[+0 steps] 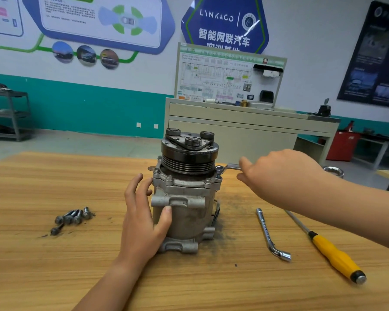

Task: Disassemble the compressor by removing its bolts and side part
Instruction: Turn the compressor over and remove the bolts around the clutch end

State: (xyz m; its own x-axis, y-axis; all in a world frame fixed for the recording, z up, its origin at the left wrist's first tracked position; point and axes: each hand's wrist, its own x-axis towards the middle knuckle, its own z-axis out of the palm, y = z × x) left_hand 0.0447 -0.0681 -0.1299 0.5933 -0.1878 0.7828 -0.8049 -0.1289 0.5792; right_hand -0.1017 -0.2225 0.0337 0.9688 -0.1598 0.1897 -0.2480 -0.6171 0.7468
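A grey metal compressor stands upright on the wooden table, its black pulley on top. My left hand wraps the left side of the housing, thumb on the front. My right hand grips the handle of a steel wrench. The wrench's ring end sits on a bolt at the right edge of the upper flange. More bolts show along the flange front. Several removed bolts lie in a heap on the table to the left.
An L-shaped socket wrench and a yellow-handled screwdriver lie on the table right of the compressor. Dark grit is scattered round its base. A shiny metal bowl sits at the far right edge. A training bench stands behind the table.
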